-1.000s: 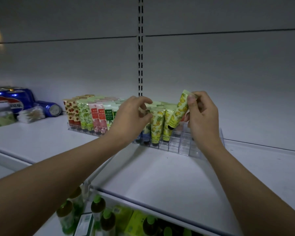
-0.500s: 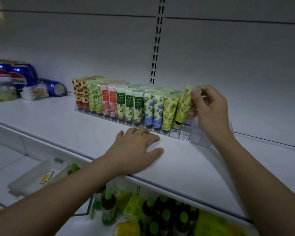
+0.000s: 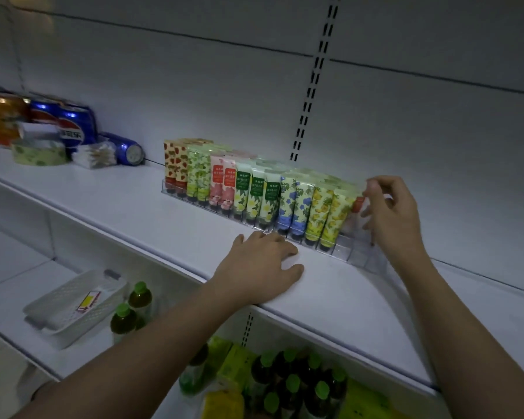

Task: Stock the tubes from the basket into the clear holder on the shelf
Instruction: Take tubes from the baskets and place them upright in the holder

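Note:
The clear holder [image 3: 357, 255] sits on the white shelf [image 3: 345, 285], with a row of patterned tubes [image 3: 254, 195] standing in it. The last yellow tube [image 3: 338, 217] stands upright at the right end of that row. Right beside it, my right hand [image 3: 390, 216] has its fingers curled at the top of a pale red-labelled tube [image 3: 358, 204], which is partly hidden behind the hand. My left hand [image 3: 260, 267] lies flat on the shelf in front of the holder, holding nothing. The white basket [image 3: 52, 309] sits on the lower shelf at left with one item [image 3: 88, 300] in it.
Blue cans [image 3: 73, 125], a green tissue pack [image 3: 38, 151] and a cotton swab pack [image 3: 94, 155] lie at the shelf's far left. Green-capped bottles [image 3: 130, 313] and yellow packs [image 3: 224, 403] fill the lower shelf. The holder's rightmost slots hold nothing.
The yellow tube went from my right hand into the holder and now stands upright. My left hand dropped from the tubes onto the shelf. The view has swung left and down, showing the basket.

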Motion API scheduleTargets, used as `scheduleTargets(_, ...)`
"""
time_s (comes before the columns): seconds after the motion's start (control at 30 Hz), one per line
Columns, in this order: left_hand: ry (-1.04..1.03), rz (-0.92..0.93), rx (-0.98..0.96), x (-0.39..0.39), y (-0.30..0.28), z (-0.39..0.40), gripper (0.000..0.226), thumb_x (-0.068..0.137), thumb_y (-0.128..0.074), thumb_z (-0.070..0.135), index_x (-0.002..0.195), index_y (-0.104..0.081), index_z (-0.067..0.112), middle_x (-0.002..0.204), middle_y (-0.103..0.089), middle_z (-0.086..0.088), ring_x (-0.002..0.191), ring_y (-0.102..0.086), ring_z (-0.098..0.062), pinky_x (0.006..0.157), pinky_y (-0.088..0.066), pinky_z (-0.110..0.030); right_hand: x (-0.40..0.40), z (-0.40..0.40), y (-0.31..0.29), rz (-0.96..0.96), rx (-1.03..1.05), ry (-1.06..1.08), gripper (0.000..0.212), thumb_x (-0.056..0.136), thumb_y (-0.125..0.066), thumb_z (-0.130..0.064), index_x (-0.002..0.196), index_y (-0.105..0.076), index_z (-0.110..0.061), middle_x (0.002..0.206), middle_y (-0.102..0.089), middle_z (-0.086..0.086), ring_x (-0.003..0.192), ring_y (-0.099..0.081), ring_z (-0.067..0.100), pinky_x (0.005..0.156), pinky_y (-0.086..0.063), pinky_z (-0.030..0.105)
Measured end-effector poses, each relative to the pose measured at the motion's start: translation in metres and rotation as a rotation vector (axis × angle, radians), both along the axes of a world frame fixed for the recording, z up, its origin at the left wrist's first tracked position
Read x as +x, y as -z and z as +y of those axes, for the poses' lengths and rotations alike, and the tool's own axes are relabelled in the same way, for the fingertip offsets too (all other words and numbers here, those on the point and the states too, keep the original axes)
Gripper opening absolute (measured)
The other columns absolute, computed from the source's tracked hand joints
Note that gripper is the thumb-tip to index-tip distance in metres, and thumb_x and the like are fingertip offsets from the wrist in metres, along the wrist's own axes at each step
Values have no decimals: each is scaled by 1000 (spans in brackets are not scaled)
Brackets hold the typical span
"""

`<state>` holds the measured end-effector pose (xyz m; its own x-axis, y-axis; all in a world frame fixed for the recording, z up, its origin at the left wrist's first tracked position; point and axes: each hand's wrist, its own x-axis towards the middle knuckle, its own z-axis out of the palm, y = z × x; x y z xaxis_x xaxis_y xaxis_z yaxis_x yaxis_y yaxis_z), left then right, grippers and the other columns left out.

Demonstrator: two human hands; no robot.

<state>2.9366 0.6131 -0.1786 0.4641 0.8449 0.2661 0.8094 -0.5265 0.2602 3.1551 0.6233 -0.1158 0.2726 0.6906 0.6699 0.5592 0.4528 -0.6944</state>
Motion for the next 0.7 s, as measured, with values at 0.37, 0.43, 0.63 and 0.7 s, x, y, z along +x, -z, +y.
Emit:
scheduleTargets(0.37,-149,-706,221,-37,-13,-46,24,93,-49,33,108,-68,29,108,-66,10,100,-60,-15,89,-51,-41,-95,-81,-38,-306,-94,-159,20,98,-49,-21,87,-63,-13,73,-64,-4,64,-56,9,62,-46,25)
scheduleTargets(0.43,-189,-943,231,-66,-1,-62,21,91,-48,30,98,-68,29,100,-66,5,91,-62,-15,79,-52,-32,-125,-98,-29,-363,-184,-273,22,99,-49,-21,87,-64,-10,71,-63,-2,61,-58,11,58,-48,27)
scheduleTargets(0.63,-532,-1203,89,-143,130,-116,17,94,-47,17,89,-63,20,82,-63,8,80,-60,-5,73,-48,-26,-208,-122,81,-289,-475,-559,20,97,-51,-19,85,-65,-12,77,-68,5,59,-61,14,51,-49,24)
scheduleTargets(0.7,-670,-1045,-159,-154,192,-127,18,98,-47,20,92,-62,13,87,-65,-1,88,-60,-18,71,-42,-29,-232,-123,139,-265,-629,-600,20,97,-51,-15,86,-65,-5,78,-67,8,57,-57,11,48,-45,17)
